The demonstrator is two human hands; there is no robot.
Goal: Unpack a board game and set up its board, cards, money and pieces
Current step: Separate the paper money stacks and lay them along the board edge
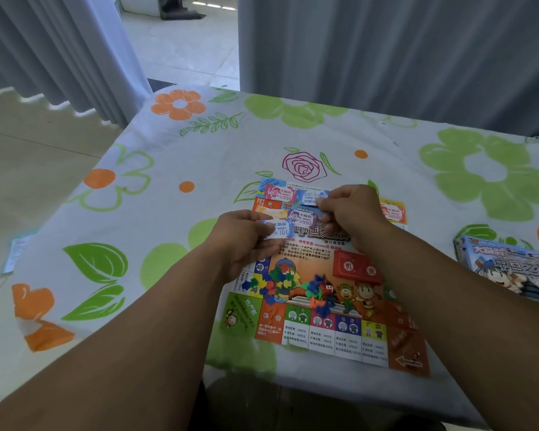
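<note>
Over the far-left part of the game board, a person's left hand pinches a blue banknote; the right hand grips a second blue note at the board's far edge. Coloured pieces and a red card deck sit mid-board, with the box off to its right.

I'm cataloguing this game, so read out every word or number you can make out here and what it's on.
"大富翁 MONEY": blue note held in the left hand.
"Uncle Wang": purple note pinched by the right hand.
"机会": red card stack.
"上海", "福建": squares on the board.
"中国之旅": game box.
Too small or blurred: note values, board fine print, leaflet.
</note>
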